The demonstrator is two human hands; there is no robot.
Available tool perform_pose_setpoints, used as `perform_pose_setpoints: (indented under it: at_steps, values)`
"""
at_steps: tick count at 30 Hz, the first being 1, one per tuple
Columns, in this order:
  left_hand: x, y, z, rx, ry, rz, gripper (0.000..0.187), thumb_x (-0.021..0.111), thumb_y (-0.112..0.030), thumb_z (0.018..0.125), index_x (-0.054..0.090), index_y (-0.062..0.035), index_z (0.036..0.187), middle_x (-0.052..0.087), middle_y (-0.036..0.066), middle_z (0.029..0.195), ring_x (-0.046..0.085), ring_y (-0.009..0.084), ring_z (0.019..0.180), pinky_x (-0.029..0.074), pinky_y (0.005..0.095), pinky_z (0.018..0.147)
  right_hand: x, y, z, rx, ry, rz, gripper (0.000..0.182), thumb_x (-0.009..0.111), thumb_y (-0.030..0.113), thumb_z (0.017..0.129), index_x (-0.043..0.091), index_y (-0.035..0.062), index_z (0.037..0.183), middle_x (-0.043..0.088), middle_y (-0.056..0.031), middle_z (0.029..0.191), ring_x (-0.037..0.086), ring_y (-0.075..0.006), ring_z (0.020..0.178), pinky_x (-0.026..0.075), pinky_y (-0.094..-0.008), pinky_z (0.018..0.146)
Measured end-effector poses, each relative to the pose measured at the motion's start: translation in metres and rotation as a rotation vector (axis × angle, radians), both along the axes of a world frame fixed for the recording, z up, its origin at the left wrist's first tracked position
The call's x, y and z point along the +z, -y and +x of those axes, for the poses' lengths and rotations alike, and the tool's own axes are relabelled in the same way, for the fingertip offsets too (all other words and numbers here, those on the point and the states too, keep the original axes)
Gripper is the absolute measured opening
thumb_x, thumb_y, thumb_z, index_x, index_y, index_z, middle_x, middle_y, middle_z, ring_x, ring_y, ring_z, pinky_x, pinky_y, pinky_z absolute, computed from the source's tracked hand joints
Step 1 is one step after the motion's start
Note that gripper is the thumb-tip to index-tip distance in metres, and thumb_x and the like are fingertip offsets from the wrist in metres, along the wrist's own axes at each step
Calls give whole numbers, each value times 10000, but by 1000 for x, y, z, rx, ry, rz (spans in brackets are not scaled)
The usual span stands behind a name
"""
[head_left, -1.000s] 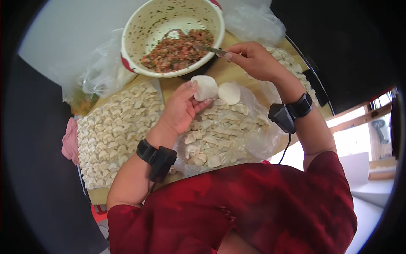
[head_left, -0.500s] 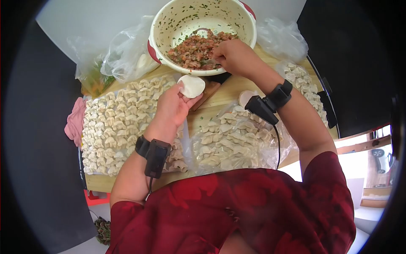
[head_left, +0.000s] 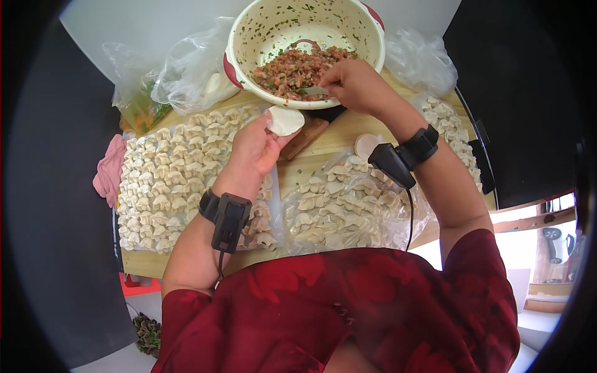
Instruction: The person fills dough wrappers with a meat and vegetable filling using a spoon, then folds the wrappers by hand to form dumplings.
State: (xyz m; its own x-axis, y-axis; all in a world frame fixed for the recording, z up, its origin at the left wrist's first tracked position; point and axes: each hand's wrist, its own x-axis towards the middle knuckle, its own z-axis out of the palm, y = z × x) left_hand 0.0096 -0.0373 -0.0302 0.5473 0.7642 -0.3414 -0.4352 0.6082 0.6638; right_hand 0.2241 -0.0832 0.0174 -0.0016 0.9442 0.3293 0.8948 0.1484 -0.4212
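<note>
My left hand (head_left: 257, 144) holds a round white dumpling wrapper (head_left: 286, 122) at its edge, just below the rim of a large cream bowl (head_left: 244, 37). Over the bowl's near side, my right hand (head_left: 356, 88) pinches a small flat spatula (head_left: 314, 91); the tip of its pale blade is at the meat filling (head_left: 292, 69). That filling is chopped pink meat with green bits. The spatula's handle is hidden by my fingers.
Rows of folded dumplings (head_left: 163, 180) cover the left of the table, more dumplings (head_left: 336, 208) lie on plastic at centre front. Dumplings (head_left: 445, 121) also sit at right. Plastic bags (head_left: 193, 74) flank the bowl; a wooden board (head_left: 306, 140) lies below it.
My right hand has shifted slightly, and the spatula's blade shows more clearly at the filling. My left hand has tilted the wrapper a little. The whole view has moved slightly.
</note>
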Motion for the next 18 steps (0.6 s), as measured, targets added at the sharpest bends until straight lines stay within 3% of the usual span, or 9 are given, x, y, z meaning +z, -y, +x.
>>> perform_pose_setpoints:
  at_steps: [2,4,8,10,13,16,17,18]
  values:
    - [2,0,2,-1,14,-6,345,327,-97,1012,341,105,1292,457,234,1314,512,341,1197,459,487,1029,-1,0,-1,-10,11,-24,106,646,66,756,701,23,835,662,-149,785,630,-276,714,491,-341,665]
    - [3,-1,3,-4,28,-13,345,322,-96,1014,337,105,1293,453,239,1314,511,346,1196,457,490,1030,-7,-1,1,-31,155,-5,139,600,90,728,707,66,814,660,-160,785,628,-328,736,498,-400,678]
    - [1,-6,4,4,54,-18,338,307,-73,1004,332,106,1289,456,240,1306,511,350,1194,460,500,1023,-6,3,7,55,127,48,139,623,95,738,713,66,839,662,-150,760,634,-306,715,494,-388,665]
    - [3,-7,4,-7,64,-17,333,298,-55,995,331,103,1286,461,232,1302,518,345,1187,465,505,1016,-1,9,5,30,-180,-42,133,652,100,753,719,67,864,659,-137,729,641,-274,710,489,-374,654]
    - [5,-6,3,-7,77,-29,339,283,-59,997,324,103,1292,460,233,1303,512,347,1192,464,507,1017,-1,17,-1,-10,-342,-121,136,667,100,774,719,58,892,668,-125,748,648,-250,720,489,-356,646]
    - [5,-5,0,-35,115,-27,344,268,-69,1000,319,102,1295,465,234,1298,510,347,1195,461,507,1021,-7,36,-22,14,-291,49,128,659,83,778,710,41,888,665,-120,780,637,-269,734,494,-353,664]
    - [5,-4,-1,-26,106,-21,343,279,-79,1005,322,105,1291,463,244,1300,503,354,1202,455,504,1028,-14,41,-27,31,-111,130,150,641,46,784,699,41,922,646,-112,801,618,-291,761,497,-354,696]
    - [6,-3,-1,-20,96,-13,342,289,-90,1009,326,108,1286,462,253,1301,497,361,1209,449,502,1035,-18,46,-32,32,-111,128,150,641,46,784,699,41,922,646,-112,801,618,-291,761,497,-354,696]
